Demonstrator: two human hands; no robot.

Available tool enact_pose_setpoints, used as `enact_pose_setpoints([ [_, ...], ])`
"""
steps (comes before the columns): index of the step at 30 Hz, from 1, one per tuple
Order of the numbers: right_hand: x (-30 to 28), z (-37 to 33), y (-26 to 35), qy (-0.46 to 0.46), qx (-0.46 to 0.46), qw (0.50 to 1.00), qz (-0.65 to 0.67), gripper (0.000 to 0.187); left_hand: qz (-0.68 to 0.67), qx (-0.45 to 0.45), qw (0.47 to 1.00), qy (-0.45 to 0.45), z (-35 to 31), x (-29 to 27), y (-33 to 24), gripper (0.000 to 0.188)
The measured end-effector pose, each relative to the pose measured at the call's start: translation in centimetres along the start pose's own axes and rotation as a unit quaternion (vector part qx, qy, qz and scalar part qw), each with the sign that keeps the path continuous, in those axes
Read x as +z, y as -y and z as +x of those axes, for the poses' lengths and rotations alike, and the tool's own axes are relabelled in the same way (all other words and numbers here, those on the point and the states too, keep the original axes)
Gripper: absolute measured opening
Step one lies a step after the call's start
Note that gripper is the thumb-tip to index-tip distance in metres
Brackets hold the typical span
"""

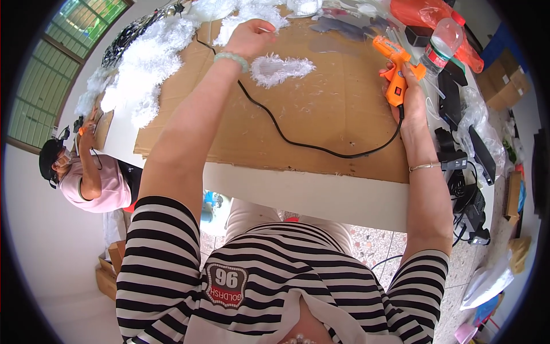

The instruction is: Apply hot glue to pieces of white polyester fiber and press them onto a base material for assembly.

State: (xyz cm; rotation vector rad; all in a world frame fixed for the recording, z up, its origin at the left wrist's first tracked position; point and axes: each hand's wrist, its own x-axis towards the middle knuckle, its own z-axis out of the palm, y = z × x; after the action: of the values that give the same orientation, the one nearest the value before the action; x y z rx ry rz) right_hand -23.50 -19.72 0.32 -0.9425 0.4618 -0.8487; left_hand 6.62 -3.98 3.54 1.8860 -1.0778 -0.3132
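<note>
My right hand (408, 90) is wrapped round an orange glue gun (396, 86) over the right side of the cardboard, its nozzle tilted up and to the left. A black cord (275, 123) runs from its handle in a loop across the cardboard to the upper left. At the upper middle, my left hand (250, 41) is closed with fingertips together; whatever they pinch is too small to make out. Just below and right of it lies a small white fluffy piece (281, 70) on the cardboard sheet (326, 114). More white fluffy material (252, 17) lies behind that hand.
A large white fluffy heap (152, 60) covers the table's left. A red-capped plastic bottle (443, 45), a red plastic bag (418, 12) and black adapters with cables (467, 195) crowd the right side. Another person (94, 178) works at the table's left end.
</note>
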Motion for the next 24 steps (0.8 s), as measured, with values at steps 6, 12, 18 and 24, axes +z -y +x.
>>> enact_pose_setpoints([
  [6, -0.5, -0.1, 0.0, 0.014, -0.005, 1.000, -0.004, 0.030, 0.210, -0.011, 0.975, 0.078, -0.6, -1.9, 1.0, 0.040],
  [12, -0.2, -0.3, -0.1, 0.024, -0.008, 1.000, -0.005, 0.030, 0.315, 0.002, 0.938, 0.143, -2.5, -1.0, 0.8, 0.062],
  [18, -0.2, -0.3, 0.0, 0.026, -0.006, 1.000, -0.010, 0.030, 0.333, 0.008, 0.934, 0.132, -3.1, -0.5, -0.1, 0.059],
  [24, -0.2, -0.4, 0.0, 0.026, -0.007, 1.000, -0.010, 0.030, 0.215, 0.051, 0.974, 0.037, -5.6, 0.1, -0.6, 0.046],
])
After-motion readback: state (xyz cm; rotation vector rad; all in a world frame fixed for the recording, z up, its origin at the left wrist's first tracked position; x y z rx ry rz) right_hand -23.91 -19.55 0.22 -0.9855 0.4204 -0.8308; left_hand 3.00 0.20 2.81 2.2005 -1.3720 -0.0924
